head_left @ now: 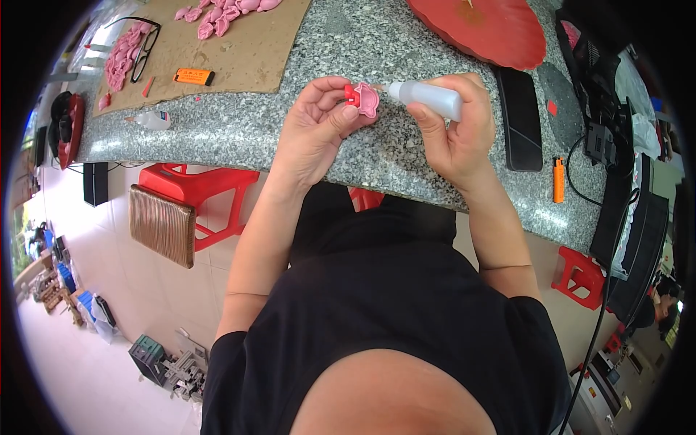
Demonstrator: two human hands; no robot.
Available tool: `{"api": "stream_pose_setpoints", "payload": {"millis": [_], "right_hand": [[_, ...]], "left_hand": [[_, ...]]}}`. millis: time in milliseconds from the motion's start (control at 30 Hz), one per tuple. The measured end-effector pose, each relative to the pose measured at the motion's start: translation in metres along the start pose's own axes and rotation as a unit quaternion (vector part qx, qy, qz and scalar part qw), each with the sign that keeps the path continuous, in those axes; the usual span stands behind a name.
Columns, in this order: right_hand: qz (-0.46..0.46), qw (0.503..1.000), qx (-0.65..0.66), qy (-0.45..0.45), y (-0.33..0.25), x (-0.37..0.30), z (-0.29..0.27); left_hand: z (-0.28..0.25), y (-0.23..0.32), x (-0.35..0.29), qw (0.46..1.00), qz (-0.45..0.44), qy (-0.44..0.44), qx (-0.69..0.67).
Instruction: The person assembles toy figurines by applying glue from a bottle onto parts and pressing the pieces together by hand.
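Observation:
Between the thumb and fingers of my left hand (313, 127) is a small pink hollow plastic piece (368, 101) with a red part (351, 95) at its left side. Its open side faces up. My right hand (464, 130) is closed around a whitish squeeze bottle (431, 98), held nearly level with its narrow nozzle pointing left. The nozzle tip is close to the pink piece's right edge; whether they touch I cannot tell. Both hands are just above the near edge of the speckled stone table (348, 47).
Several pink pieces (225, 14) and an orange lighter (193, 76) lie on cardboard (254, 54), with glasses (145, 54). Another small bottle (154, 120) lies at left. A red scalloped tray (493, 32), black phone (521, 119) and orange lighter (558, 180) are at right. Red stools (196, 185) stand below.

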State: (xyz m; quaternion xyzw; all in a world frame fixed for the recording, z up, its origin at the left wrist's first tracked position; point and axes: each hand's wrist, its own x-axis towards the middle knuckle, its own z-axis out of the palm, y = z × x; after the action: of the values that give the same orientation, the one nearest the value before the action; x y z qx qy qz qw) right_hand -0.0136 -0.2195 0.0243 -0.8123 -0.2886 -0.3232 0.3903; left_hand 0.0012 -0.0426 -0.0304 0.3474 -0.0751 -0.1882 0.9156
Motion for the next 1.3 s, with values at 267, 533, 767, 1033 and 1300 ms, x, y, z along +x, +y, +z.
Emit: {"api": "stream_pose_setpoints", "payload": {"millis": [267,533,767,1033,1300], "right_hand": [[-0.009,1.0,0.004,0.015,0.002,-0.0007,0.0008],[-0.015,1.0,-0.006,0.012,0.0018,0.0004,0.0],[-0.017,1.0,-0.005,-0.004,-0.0011,-0.0001,-0.0023],[-0.01,1.0,-0.005,0.002,-0.0018,0.0018,-0.0015],[-0.012,1.0,-0.005,-0.001,-0.0023,0.001,-0.0024]], "left_hand": [[0.0001,0.0,-0.0002,1.0,0.0,0.002,-0.002],[0.0012,-0.0003,-0.0003,1.0,0.005,0.006,-0.001],[0.001,-0.0006,-0.0007,1.0,0.007,0.019,-0.002],[0.0013,-0.0003,-0.0002,1.0,0.002,0.008,0.007],[-0.0009,-0.0021,-0.0014,1.0,0.007,0.015,0.005]]}}
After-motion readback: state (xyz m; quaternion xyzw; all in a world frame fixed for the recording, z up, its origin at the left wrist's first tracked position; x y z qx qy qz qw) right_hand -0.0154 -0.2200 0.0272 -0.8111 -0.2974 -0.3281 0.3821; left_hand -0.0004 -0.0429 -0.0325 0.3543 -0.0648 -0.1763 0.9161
